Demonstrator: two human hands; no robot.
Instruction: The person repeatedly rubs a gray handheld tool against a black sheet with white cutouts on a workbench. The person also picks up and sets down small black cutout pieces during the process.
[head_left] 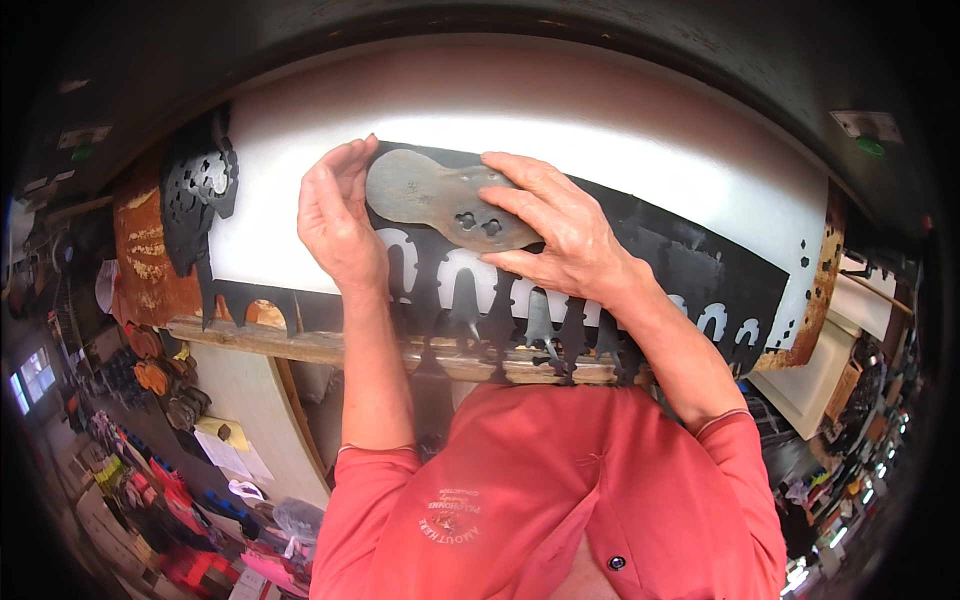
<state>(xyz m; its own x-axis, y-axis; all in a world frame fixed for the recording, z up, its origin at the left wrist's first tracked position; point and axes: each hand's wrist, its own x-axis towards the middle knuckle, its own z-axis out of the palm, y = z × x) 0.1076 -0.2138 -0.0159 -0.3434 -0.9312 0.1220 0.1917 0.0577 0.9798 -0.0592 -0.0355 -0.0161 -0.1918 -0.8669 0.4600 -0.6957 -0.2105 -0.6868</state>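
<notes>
A grey, sole-shaped cutting die (412, 190) with small flower-shaped holes lies on a black sheet (690, 235) of leather-like material. My right hand (560, 225) spans the die's right end, fingers on its upper side and thumb at the lower edge. To the left of the die is my left hand (342, 215), its fingers stretched out and held together beside the sheet's left edge. Whether it touches the die is hard to tell. Along its near side the black sheet has several arched cut-outs, and its ragged strips hang over the table's front edge.
A white board (270, 200) lies under the sheet on a worn wooden bench (250, 338). Black scrap (200, 185) with holes is piled at the left. A dark overhang (480, 22) runs across the far side. Papers (235, 450) and coloured goods stand below left.
</notes>
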